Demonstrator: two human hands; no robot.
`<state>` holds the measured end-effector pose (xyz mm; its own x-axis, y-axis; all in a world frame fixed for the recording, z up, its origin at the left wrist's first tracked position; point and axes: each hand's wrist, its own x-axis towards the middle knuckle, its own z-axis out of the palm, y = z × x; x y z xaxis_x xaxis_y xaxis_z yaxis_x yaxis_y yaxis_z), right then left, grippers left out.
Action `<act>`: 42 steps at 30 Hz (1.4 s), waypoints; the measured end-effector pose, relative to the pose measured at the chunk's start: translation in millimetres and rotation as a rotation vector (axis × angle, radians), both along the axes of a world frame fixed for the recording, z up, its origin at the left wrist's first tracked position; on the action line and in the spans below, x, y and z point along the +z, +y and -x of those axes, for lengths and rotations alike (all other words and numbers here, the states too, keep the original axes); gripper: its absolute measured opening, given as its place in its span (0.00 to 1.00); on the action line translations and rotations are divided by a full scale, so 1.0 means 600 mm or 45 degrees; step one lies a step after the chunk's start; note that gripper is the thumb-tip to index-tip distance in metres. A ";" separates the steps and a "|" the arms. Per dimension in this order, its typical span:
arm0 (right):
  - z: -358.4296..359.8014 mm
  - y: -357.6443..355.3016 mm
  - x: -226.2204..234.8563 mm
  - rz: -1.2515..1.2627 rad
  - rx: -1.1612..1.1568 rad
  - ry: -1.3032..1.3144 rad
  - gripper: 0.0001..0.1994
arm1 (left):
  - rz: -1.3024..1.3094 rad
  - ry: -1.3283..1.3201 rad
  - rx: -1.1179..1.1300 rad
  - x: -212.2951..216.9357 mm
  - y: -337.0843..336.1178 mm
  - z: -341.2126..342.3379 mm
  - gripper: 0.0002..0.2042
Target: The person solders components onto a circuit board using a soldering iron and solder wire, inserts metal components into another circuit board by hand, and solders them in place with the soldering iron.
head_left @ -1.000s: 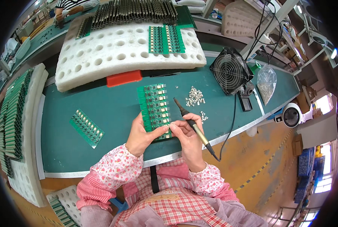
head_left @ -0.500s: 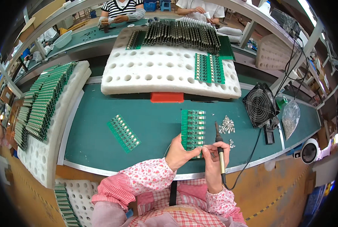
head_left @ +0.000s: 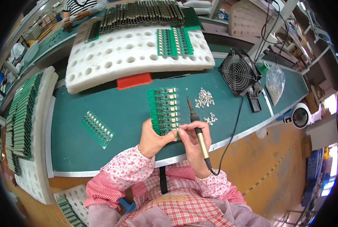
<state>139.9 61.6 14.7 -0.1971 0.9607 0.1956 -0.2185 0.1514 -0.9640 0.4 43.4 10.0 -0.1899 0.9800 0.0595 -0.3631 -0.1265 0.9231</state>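
Note:
My left hand (head_left: 152, 139) grips the lower left part of a green circuit board (head_left: 162, 109), thumb across its near end. A row of small white parts runs along the board's right side. In my right hand (head_left: 191, 150) is a soldering iron (head_left: 201, 140), its dark tip pointing up and away from me, apart from the board. Thumb and fingertips of that hand pinch at the board's lower right edge; any small part between them is too hidden to make out. Two piles of small whitish parts (head_left: 204, 98) lie right of the iron. Another green board (head_left: 97, 129) rests on the table to the left.
Behind the board stands a white foam block (head_left: 112, 72) bearing many upright boards (head_left: 142, 17), with a red bin (head_left: 135, 80) at its front. A fan (head_left: 237, 73) and a bag of parts (head_left: 275, 85) are at right. More boards (head_left: 25, 117) fill foam at left. Another person (head_left: 78, 13) sits opposite.
The whole view has shifted, so the table and hands appear farther left and slightly higher. Both hands keep their hold on the board and the soldering iron.

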 end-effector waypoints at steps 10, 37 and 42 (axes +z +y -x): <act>0.016 -0.019 -0.020 -0.197 -0.190 -0.013 0.10 | 0.002 0.240 -0.025 0.004 -0.001 0.008 0.11; -0.125 0.120 -0.018 -1.040 -0.326 -1.449 0.11 | 0.240 -0.366 0.009 -0.006 0.014 0.023 0.17; -0.101 0.119 -0.025 -0.970 -0.368 -1.311 0.09 | 0.212 -0.438 -0.073 -0.012 0.000 0.030 0.19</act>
<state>200.8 133.1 -0.5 -0.3875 0.7092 0.5889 0.6932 0.6453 -0.3210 -17.4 43.3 2.7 -0.1154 0.9805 -0.1591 -0.6572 0.0448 0.7524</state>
